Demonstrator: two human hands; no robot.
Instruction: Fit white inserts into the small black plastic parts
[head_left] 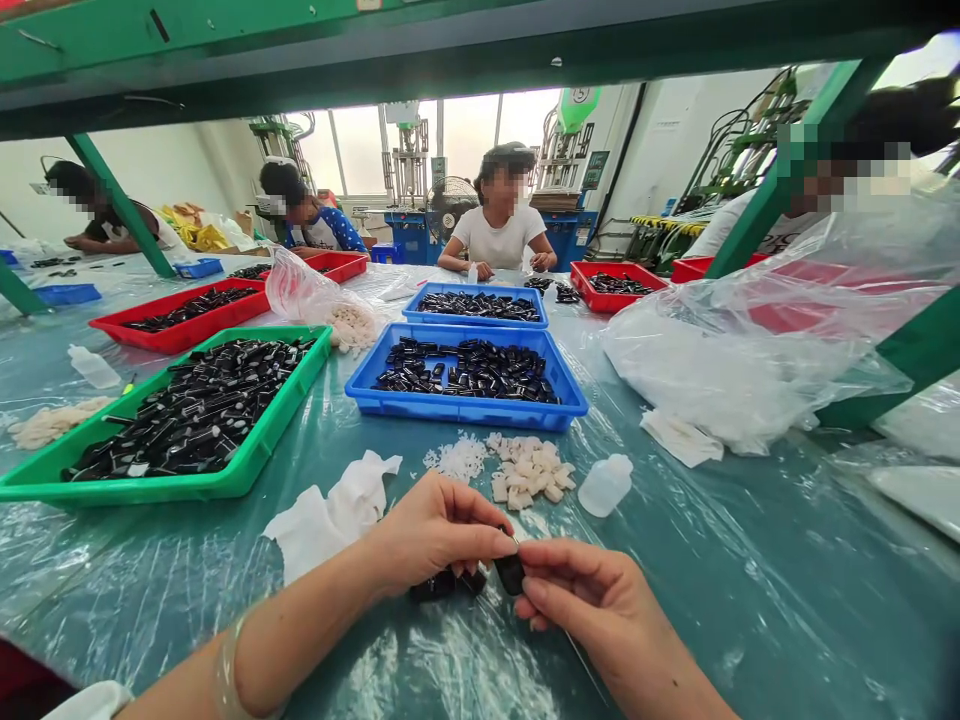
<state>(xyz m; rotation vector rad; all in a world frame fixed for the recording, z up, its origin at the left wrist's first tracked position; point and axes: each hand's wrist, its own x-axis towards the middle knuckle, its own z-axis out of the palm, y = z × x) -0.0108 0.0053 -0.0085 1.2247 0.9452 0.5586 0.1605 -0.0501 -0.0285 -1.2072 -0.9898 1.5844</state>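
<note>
Between my two hands, just above the table, is a small black part (509, 573) with a shiny surface. My left hand (442, 530) pinches its upper edge between thumb and fingers. From the other side, my right hand (585, 600) closes its thumb and fingertips on it. A thin metal rod (589, 668) shows below my right palm; whether my fingers hold it I cannot tell. A few more black parts (442, 586) lie beneath my left hand, partly hidden. Past my fingers are a pile of beige chunks (531, 470), small translucent white bits (456, 458) and a squeeze bottle (604, 486).
A blue tray (457, 408) and a green tray (247, 478) hold many black parts. White cloth (337, 515) lies left of my hands. Clear plastic bags (742, 350) bulge at right. A green shelf beam (450, 60) crosses overhead. Several people sit around the plastic-covered table (750, 600).
</note>
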